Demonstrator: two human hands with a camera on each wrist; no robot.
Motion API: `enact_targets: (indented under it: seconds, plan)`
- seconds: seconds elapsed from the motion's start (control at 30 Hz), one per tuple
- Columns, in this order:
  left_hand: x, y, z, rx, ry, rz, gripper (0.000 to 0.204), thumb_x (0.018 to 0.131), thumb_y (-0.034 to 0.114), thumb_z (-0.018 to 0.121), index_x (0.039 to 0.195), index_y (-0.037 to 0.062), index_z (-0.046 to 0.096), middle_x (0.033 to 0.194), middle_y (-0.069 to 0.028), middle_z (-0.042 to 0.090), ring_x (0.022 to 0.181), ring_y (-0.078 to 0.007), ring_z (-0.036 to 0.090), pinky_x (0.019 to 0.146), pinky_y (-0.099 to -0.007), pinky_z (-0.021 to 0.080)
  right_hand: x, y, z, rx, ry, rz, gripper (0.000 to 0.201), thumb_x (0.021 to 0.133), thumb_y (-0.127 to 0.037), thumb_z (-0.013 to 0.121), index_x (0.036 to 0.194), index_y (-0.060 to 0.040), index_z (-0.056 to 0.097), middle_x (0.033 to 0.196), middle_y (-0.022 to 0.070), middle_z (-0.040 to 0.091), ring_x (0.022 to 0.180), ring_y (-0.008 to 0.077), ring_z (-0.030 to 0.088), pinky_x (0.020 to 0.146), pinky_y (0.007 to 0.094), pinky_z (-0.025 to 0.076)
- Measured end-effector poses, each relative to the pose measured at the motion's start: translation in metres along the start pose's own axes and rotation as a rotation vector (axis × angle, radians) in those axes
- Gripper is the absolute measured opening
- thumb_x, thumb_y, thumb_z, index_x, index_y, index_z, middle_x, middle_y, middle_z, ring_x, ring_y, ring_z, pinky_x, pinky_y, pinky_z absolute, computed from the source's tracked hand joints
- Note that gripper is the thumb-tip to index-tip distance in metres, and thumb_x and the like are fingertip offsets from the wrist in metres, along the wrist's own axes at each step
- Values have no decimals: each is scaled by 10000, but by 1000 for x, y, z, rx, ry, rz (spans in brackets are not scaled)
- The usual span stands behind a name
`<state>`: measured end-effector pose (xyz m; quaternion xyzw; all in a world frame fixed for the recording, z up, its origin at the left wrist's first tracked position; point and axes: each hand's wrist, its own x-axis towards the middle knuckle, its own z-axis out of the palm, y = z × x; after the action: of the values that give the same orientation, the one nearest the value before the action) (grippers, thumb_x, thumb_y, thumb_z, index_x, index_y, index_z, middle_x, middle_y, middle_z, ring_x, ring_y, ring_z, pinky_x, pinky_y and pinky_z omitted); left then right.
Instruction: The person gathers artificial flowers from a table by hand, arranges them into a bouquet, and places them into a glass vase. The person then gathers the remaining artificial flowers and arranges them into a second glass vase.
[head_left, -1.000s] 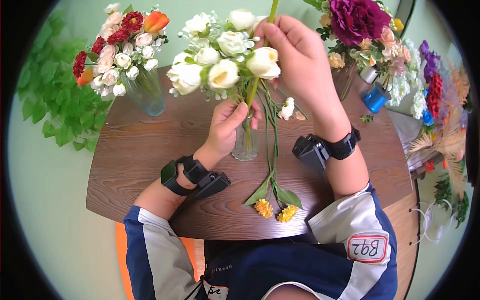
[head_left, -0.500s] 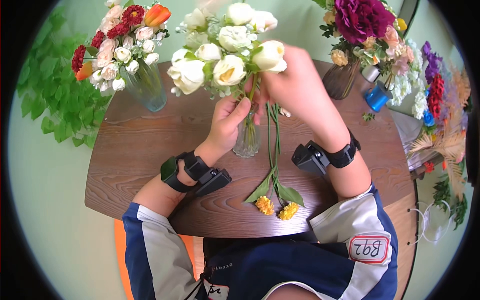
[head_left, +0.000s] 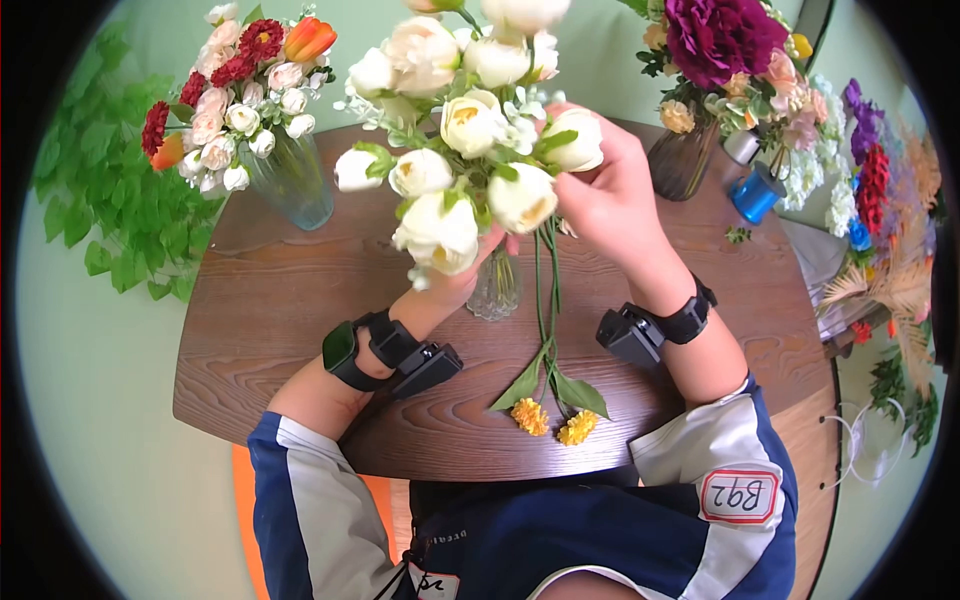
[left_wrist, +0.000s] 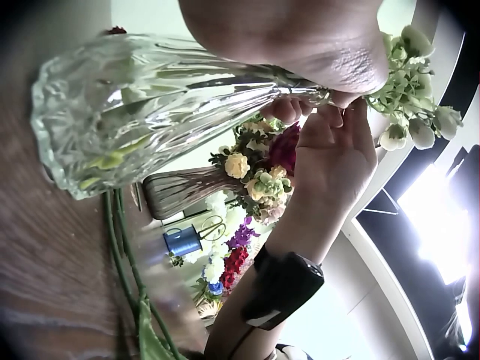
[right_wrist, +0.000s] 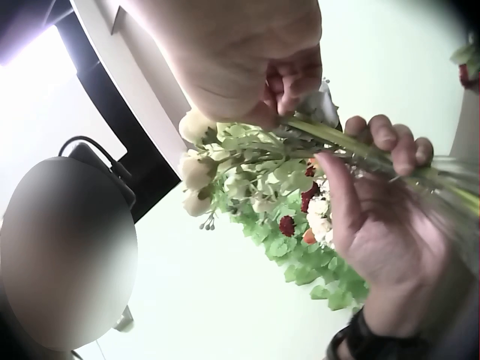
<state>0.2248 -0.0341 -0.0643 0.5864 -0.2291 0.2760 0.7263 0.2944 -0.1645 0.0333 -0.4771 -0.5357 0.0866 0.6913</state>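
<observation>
A bunch of white artificial roses (head_left: 470, 125) stands in a clear glass vase (head_left: 494, 290) on the table. My left hand (right_wrist: 390, 232) curls round the vase's neck and the stems at its mouth; in the head view, blossoms cover much of it. Just under the flower heads, my right hand (head_left: 612, 205) pinches a thick green stem (right_wrist: 322, 132), fingers curled, as the right wrist view shows. Beside the vase lie two long-stemmed yellow flowers (head_left: 552, 422), their heads toward the near table edge.
A glass vase of mixed flowers (head_left: 290, 185) stands at the back left, and a dark vase (head_left: 685, 160) with a big purple bloom at the back right. A blue spool (head_left: 754, 194) sits near the right edge. Green leaves (head_left: 110, 180) hang at the left wall.
My right hand came down along the stem, then shifted slightly right beside the flower heads. The white bunch now spreads lower and fuller, with more blossoms in view. My left hand stays at the vase neck.
</observation>
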Motion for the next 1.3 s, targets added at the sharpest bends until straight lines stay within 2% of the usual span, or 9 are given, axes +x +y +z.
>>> enact_targets:
  seconds: [0.2,0.27,0.3,0.33,0.4,0.6,0.67,0.87,1.3]
  plan:
    - [-21,-46,-34,-775,-148,-15,504,924,420,302,1267,56,374,1228,-115,475,1091,-243,495,920,-393,426,-9,17,-4,-284,-135,-197,177,702,83,563,867,30,600,861,98,592,610,149,622,459,232,492]
    - [-22,-46,-45,-331,-149,-25,448,928,330,367,1284,59,342,1272,-109,434,1096,-242,481,917,-367,424,-5,19,-6,-362,-156,-232,153,680,54,593,823,2,606,820,83,583,639,161,591,469,251,464]
    - [-18,-36,-24,-146,144,-76,330,862,218,532,1119,21,469,981,-63,532,789,-144,512,647,-264,418,-1,22,-13,-537,-198,-404,141,657,16,622,792,-11,592,786,72,562,618,176,541,475,266,418]
    - [2,0,-12,15,-97,5,310,867,199,521,1107,8,474,970,-69,537,796,-145,513,646,-260,418,-2,19,-14,-538,-198,-404,141,657,16,622,792,-11,592,786,72,562,618,176,541,475,266,418]
    - [-2,3,3,391,163,39,291,867,191,524,1090,7,488,944,-70,543,776,-142,514,633,-258,416,-2,8,-14,-582,-221,-265,125,652,-9,627,767,-9,578,762,73,545,589,180,511,478,268,382]
    - [2,12,7,205,67,-21,208,841,144,563,979,0,504,792,-60,523,687,-127,498,613,-248,417,4,-9,-34,-620,-78,-236,66,697,-41,581,751,-7,600,654,41,555,559,126,505,468,224,370]
    - [4,15,9,158,48,-90,150,839,118,560,932,11,511,772,-49,520,673,-113,494,608,-239,412,-2,-26,-41,-699,-124,54,67,684,-44,569,725,-5,604,624,59,572,519,160,517,477,246,394]
    - [5,12,-3,172,93,-197,106,806,86,585,789,57,484,748,-42,487,640,-104,462,612,-235,386,-54,-16,-51,-1052,-1044,328,233,657,-69,629,886,-39,603,718,117,622,675,297,601,588,374,464]
    - [16,20,6,82,39,-197,180,799,138,603,786,60,442,642,-28,444,607,-111,415,579,-237,346,-59,40,-68,-757,-710,376,299,673,-58,622,966,-99,577,625,60,556,594,271,558,562,374,435]
